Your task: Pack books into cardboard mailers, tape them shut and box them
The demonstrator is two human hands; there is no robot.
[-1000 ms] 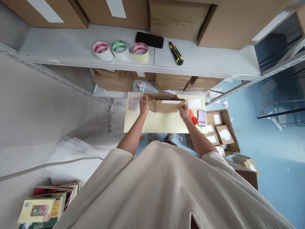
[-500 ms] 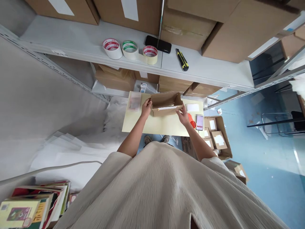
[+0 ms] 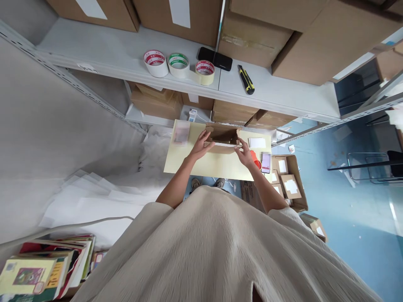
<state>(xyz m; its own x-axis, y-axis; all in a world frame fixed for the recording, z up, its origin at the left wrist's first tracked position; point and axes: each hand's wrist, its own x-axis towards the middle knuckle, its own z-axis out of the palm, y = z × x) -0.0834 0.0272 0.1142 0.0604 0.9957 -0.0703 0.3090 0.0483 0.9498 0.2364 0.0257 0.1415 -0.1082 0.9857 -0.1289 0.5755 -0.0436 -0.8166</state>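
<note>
A small open cardboard box (image 3: pixel 222 149) is between my two hands above the pale yellow tabletop (image 3: pixel 176 163), its dark inside facing up. My left hand (image 3: pixel 200 147) grips its left end, the thumb along the front edge and the fingers over the side. At the right end, my right hand (image 3: pixel 243 152) holds the side wall with its fingers and thumb. A white strip shows along the box's front edge. Just right of my right hand lie an orange-red tape dispenser or ring (image 3: pixel 256 159) and a phone (image 3: pixel 266 162) with a lit screen.
Above the table, a grey shelf (image 3: pixel 119 54) carries tape rolls (image 3: pixel 179 66), a black phone (image 3: pixel 215 58), a yellow-black utility knife (image 3: pixel 246 79) and large cartons. A carton of small boxes (image 3: pixel 297 180) stands at right on the blue floor. Books (image 3: pixel 28 274) are stacked lower left.
My left hand has shifted round the box's left end, its thumb now spread along the front edge. The box has tilted slightly, and the whole view has moved a little.
</note>
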